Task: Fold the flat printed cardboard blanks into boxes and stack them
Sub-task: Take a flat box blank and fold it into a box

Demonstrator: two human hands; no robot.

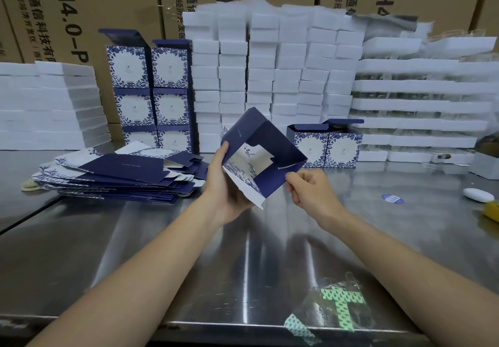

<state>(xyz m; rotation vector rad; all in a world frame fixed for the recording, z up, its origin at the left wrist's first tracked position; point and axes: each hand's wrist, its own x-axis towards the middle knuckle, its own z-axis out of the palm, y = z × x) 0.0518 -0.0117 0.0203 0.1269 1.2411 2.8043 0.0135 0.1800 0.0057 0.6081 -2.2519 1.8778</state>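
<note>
I hold a navy and white floral cardboard blank [272,141] above the steel table, opened into a square tube tilted like a diamond. My left hand [225,184] grips its left corner and lower panel. My right hand [307,188] pinches the edge of a navy flap at the tube's lower right. A pile of flat blanks [118,174] lies fanned out to the left. Folded boxes stand stacked in two columns [151,93] at the back left. A pair of folded boxes [328,148] stands just behind the tube on the right.
White foam trays are stacked at the back centre [272,76], left [48,103] and right [421,103], with brown cartons behind. On the steel table [162,252] lie a green-patterned plastic wrapper [337,303], a blue sticker [393,199], a white object [478,195] and something yellow [491,210].
</note>
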